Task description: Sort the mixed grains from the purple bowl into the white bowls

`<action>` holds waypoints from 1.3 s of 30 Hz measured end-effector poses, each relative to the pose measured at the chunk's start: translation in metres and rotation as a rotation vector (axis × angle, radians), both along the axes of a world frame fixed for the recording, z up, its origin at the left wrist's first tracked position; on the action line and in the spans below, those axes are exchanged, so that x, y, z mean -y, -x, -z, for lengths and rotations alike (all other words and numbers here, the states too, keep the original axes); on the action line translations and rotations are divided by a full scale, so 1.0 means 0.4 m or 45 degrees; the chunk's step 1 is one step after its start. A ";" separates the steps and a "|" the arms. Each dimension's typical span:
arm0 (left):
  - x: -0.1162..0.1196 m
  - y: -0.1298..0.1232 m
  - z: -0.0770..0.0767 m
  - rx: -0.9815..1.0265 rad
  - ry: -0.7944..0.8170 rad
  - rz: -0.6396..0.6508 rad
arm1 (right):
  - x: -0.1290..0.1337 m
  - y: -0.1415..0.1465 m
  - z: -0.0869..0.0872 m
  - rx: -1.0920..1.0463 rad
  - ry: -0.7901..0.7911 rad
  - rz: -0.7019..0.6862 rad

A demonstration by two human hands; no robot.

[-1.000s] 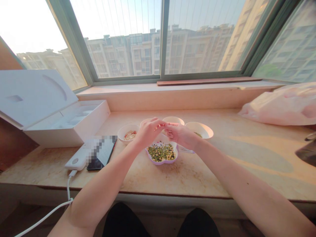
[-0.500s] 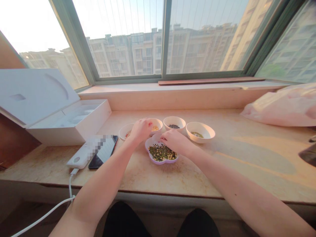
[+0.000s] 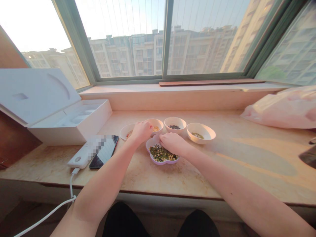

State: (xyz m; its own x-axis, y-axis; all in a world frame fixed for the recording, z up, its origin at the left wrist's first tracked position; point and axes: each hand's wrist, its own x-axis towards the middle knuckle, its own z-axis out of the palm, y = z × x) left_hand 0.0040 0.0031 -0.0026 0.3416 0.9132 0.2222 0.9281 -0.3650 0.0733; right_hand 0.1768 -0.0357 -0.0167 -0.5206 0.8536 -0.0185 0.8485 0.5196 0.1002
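L hand (image 3: 142, 132) curled down at rim of white bowl (image 3: 158, 122) of yellow grains, grip unclear; R hand (image 3: 172, 144) bunched over mixed beans (image 3: 161, 153) in purple flower dish (image 3: 161, 162), pinch unclear; all grouped on marble sill (image 3: 197, 174), w/in easy reach.

Left hand (image 3: 141, 132) and right hand (image 3: 173, 144) curl downward.

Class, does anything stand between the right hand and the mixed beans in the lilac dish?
Nothing visible: the right hand sits over the lilac dish, just above the mixed beans. The left hand is aside, between two white bowls.
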 end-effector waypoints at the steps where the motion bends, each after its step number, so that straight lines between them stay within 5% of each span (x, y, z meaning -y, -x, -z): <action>1: -0.001 0.001 0.002 -0.010 -0.001 0.002 | 0.001 0.000 -0.003 -0.023 0.002 -0.017; 6: -0.003 0.006 0.003 -0.046 0.010 0.052 | -0.009 -0.027 -0.024 -0.492 0.083 -0.127; 11: 0.011 -0.007 -0.015 0.156 -0.052 0.109 | -0.043 -0.087 -0.048 -0.846 -0.115 0.100; 18: 0.064 -0.045 -0.018 0.114 0.066 0.592 | -0.072 -0.135 -0.056 -0.714 -0.412 0.510; 25: 0.073 -0.048 0.007 -0.132 0.314 0.584 | -0.075 -0.138 -0.063 -0.405 -0.270 0.671; 29: 0.083 -0.045 -0.013 -0.140 0.358 0.522 | -0.064 -0.139 -0.061 -0.546 -0.259 0.565; 33: 0.110 -0.042 -0.038 -0.195 0.365 0.415 | -0.039 -0.124 -0.055 -0.669 -0.044 0.218; 39: 0.127 -0.039 -0.029 -0.204 0.459 0.385 | 0.000 -0.079 -0.049 -0.496 0.221 -0.133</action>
State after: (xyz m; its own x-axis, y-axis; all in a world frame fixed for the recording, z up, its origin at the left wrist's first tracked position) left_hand 0.0195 -0.0476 0.0091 0.6069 0.7772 -0.1663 0.7946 -0.5971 0.1094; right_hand 0.2085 -0.0358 0.0028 -0.6005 0.7976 0.0579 0.7476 0.5856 -0.3133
